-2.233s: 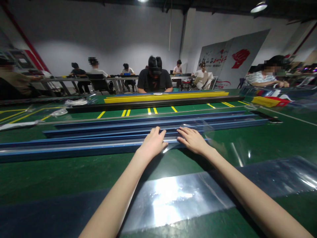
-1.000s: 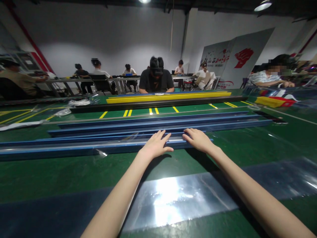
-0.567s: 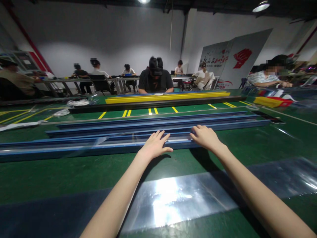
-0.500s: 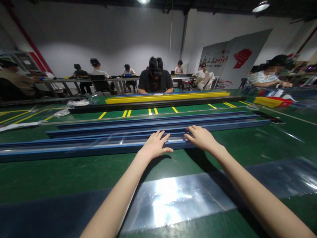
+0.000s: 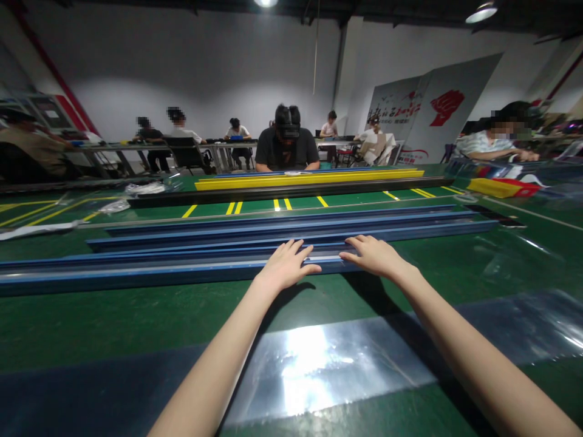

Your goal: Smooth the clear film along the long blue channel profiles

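Observation:
My left hand (image 5: 286,265) is open, fingers spread and palm down, over the nearest long blue channel strip (image 5: 136,280). To its right my right hand (image 5: 374,255) is also open, fingertips over the same strip near its right end. Contact between the fingers and the strip cannot be made out. Just behind lie more long blue channel strips (image 5: 437,229), roughly parallel to it. In front of the hands, below my forearms, a long clear plastic film (image 5: 314,370) lies flat and reflects the lamp light.
The green table (image 5: 113,328) bears yellow strips (image 5: 310,179) and a black strip (image 5: 291,193) farther back. A phone (image 5: 512,223) and a yellow and red tray (image 5: 498,187) are at the right. A co-worker (image 5: 286,139) sits opposite.
My right hand has dropped slightly, its fingers a little closer together. The left thumb has shifted up slightly. Glare over the nearest strip's left part has faded. The strips stay in place.

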Motion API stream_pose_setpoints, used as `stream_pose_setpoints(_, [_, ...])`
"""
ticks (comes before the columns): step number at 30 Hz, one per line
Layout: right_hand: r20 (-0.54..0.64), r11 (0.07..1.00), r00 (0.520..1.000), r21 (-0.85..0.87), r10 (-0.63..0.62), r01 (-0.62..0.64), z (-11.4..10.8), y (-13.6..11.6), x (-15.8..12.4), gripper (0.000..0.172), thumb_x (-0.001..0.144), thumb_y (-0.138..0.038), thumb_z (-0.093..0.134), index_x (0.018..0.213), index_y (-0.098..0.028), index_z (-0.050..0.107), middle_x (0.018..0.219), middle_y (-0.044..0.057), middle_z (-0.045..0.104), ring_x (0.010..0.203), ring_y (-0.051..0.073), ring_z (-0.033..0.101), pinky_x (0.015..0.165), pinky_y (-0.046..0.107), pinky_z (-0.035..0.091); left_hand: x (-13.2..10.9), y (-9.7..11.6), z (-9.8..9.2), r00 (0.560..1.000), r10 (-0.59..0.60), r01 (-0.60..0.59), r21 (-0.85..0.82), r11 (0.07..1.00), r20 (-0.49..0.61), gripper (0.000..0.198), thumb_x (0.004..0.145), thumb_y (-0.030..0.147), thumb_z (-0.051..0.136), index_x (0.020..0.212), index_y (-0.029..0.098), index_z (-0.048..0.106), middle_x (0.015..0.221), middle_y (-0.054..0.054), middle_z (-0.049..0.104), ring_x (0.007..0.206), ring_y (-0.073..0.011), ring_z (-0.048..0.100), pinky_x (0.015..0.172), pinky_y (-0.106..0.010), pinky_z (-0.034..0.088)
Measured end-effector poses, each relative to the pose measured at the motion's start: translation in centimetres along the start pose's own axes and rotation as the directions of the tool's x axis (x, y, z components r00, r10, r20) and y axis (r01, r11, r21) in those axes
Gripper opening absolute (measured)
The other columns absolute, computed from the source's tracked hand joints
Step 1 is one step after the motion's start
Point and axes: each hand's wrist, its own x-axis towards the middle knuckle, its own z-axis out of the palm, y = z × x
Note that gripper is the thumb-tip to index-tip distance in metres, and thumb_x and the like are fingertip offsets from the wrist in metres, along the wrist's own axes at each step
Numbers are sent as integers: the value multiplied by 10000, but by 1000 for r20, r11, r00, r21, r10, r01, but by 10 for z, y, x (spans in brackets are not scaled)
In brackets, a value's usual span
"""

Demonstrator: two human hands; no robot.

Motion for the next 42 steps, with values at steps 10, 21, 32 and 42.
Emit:
stream_pose_setpoints(10, [-61,998,997,-51,-38,35,1,-17,-4,510,852,-517,299,1147,-158,509,1131,144,558,1021,270,505,806,366,403,-2,-3,-9,999,-37,35,91,995,21,627,816,548,394,1332,197,332,1413,-122,277,1308,-270,203,1047,-393,204])
stream_pose_setpoints(21, [-61,992,992,58,-111,115,0,-4,2,495,850,-517,305,1160,-186,503,1180,113,541,1056,239,500,846,345,394,-9,2,-26,991,-106,95,129,987,79,571,848,526,330,1281,161,406,1355,-124,372,1231,-281,340,981,-402,301])
stream_pose_setpoints(32, [26,1000,1000,-27,11,-10,-2,8,0,497,845,-510,325,1142,-151,497,1126,154,551,993,272,533,770,366,413,-10,-5,-27,988,-120,111,100,989,93,542,829,515,374,1253,182,428,1317,-116,417,1182,-285,392,922,-414,349])
stream_pose_setpoints(42, [-181,999,983,-30,-15,9,7,-41,-9,550,858,-545,237,1138,-152,501,1078,148,556,1003,279,473,792,381,360,-3,10,-14,999,40,-41,50,998,24,565,853,523,320,1290,171,382,1389,-96,334,1268,-231,292,1005,-367,268])
